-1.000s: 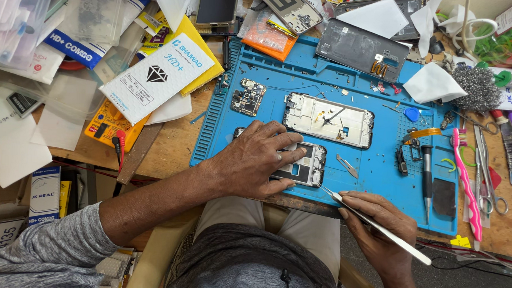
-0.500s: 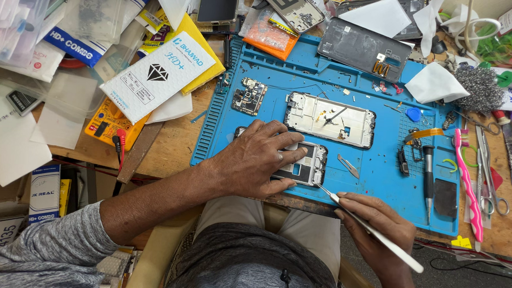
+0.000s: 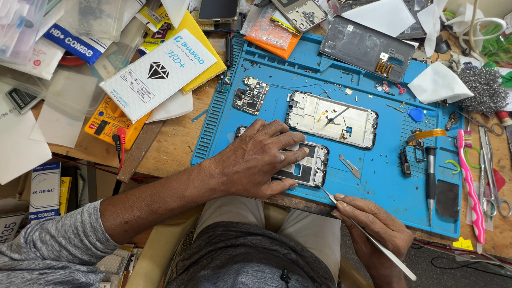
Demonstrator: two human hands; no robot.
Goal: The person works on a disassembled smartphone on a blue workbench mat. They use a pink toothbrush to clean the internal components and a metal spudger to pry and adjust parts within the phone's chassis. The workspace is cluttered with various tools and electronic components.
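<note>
overhead view of a repair bench. centre: the left hand (image 3: 261, 158) lies flat on an opened phone frame (image 3: 306, 165) on a blue work mat (image 3: 374, 182). lower right: the right hand (image 3: 372, 227) grips tweezers (image 3: 366, 236), their tip at the frame's lower right corner. above: a second frame (image 3: 332, 118), a circuit board (image 3: 250, 95). upper left: a white card (image 3: 159, 72) over a yellow multimeter (image 3: 110, 122).

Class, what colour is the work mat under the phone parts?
Blue: the work mat, seen clearly in the head view.
</note>
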